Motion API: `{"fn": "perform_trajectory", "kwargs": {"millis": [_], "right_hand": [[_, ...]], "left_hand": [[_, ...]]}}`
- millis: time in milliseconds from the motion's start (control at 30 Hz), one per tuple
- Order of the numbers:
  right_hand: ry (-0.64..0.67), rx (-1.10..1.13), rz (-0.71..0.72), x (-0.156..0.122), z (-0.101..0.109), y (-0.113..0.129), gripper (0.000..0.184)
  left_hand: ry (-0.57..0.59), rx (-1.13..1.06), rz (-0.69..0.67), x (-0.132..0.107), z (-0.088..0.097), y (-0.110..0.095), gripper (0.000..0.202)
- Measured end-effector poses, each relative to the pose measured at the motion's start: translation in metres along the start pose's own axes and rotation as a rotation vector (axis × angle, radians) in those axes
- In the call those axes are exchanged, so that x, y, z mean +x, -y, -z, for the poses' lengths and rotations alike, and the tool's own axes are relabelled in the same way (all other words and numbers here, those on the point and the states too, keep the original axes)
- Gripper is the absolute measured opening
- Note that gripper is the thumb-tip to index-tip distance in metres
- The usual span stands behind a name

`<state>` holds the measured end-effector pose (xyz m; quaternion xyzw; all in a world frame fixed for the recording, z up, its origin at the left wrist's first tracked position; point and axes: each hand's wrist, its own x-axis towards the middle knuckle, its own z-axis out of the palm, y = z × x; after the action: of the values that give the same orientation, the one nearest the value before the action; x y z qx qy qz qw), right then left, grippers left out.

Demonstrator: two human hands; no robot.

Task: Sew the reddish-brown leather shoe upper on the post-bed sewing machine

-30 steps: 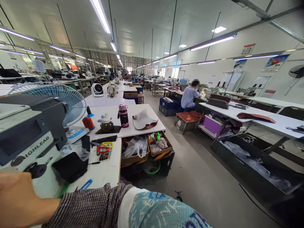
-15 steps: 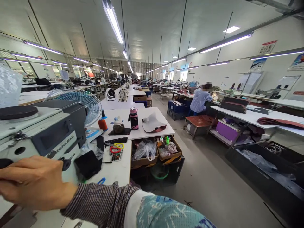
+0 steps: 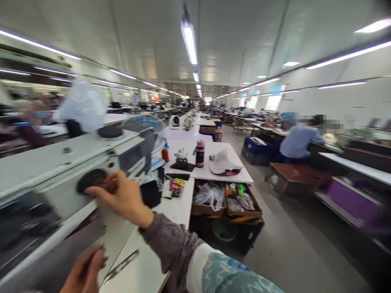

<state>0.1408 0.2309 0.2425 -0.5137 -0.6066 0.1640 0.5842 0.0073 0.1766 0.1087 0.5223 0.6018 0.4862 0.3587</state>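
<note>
A white sewing machine fills the left of the motion-blurred head view. My right hand reaches across to its side, and the thumb and fingers pinch a round black knob. A checked sleeve and a teal arm cover run back to the lower right. At the bottom edge my left hand lies with curled fingers on a dark sheet of material beneath the machine arm.
A metal tool lies on the white table. Beyond stand a fan, an orange thread cone, a dark flask and cardboard boxes. A seated person works at the right, across the aisle.
The view swung left and blurred. My right hand moved up from the machine's face to the black knob. My left hand came into view at the bottom.
</note>
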Motion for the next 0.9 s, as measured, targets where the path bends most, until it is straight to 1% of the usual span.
{"fn": "perform_trajectory", "kwargs": {"millis": [33, 100, 133, 167, 233, 300, 367, 433, 467, 533, 600, 633, 667, 733, 800, 833, 900], "right_hand": [[0.083, 0.084, -0.057, -0.004, -0.001, -0.006, 0.04], [0.264, 0.337, -0.114, -0.01, -0.003, -0.017, 0.04], [0.334, 0.475, -0.134, -0.011, -0.003, -0.022, 0.039], [0.376, 0.593, -0.149, -0.011, -0.004, -0.026, 0.037], [0.391, 0.72, -0.178, -0.011, -0.005, -0.032, 0.03], [0.373, 0.739, -0.213, -0.013, -0.004, -0.034, 0.026], [0.396, 0.775, -0.276, -0.015, -0.001, -0.027, 0.031], [0.431, 0.84, -0.328, -0.017, 0.005, -0.012, 0.034], [0.448, 0.874, -0.325, -0.017, 0.01, -0.001, 0.035], [0.474, 0.91, -0.239, -0.017, 0.021, 0.021, 0.036], [0.474, 0.865, -0.113, -0.018, 0.031, 0.035, 0.038], [0.474, 0.801, -0.074, -0.02, 0.035, 0.035, 0.037], [0.484, 0.707, -0.062, -0.024, 0.036, 0.031, 0.034], [0.563, 0.473, -0.093, -0.04, 0.034, 0.009, 0.029], [0.711, 0.264, -0.148, -0.063, 0.027, -0.021, 0.028], [0.784, 0.191, -0.157, -0.076, 0.023, -0.036, 0.028], [0.904, 0.108, -0.121, -0.097, 0.014, -0.057, 0.025]], "left_hand": [[0.029, -0.038, 0.008, 0.002, 0.001, 0.005, 0.054], [0.084, -0.12, -0.012, 0.004, 0.001, 0.011, 0.062], [0.099, -0.151, -0.035, 0.004, 0.0, 0.012, 0.064], [0.104, -0.169, -0.05, 0.003, -0.002, 0.012, 0.064], [0.118, -0.196, -0.077, -0.002, -0.006, 0.009, 0.062], [0.116, -0.222, -0.103, -0.009, -0.01, 0.005, 0.057], [0.117, -0.237, -0.116, -0.016, -0.013, 0.002, 0.053], [0.12, -0.245, -0.148, -0.021, -0.014, -0.004, 0.049], [0.113, -0.251, -0.175, -0.024, -0.014, -0.009, 0.047], [0.079, -0.265, -0.245, -0.028, -0.011, -0.022, 0.04], [0.01, -0.301, -0.299, -0.03, -0.007, -0.036, 0.034], [-0.034, -0.342, -0.303, -0.032, -0.004, -0.041, 0.033], [-0.083, -0.402, -0.29, -0.033, -0.002, -0.043, 0.033], [-0.202, -0.548, -0.223, -0.036, 0.004, -0.039, 0.035], [-0.283, -0.644, -0.152, -0.041, 0.01, -0.027, 0.04], [-0.293, -0.656, -0.124, -0.044, 0.012, -0.018, 0.042], [-0.266, -0.62, -0.089, -0.05, 0.017, -0.002, 0.045]]}}
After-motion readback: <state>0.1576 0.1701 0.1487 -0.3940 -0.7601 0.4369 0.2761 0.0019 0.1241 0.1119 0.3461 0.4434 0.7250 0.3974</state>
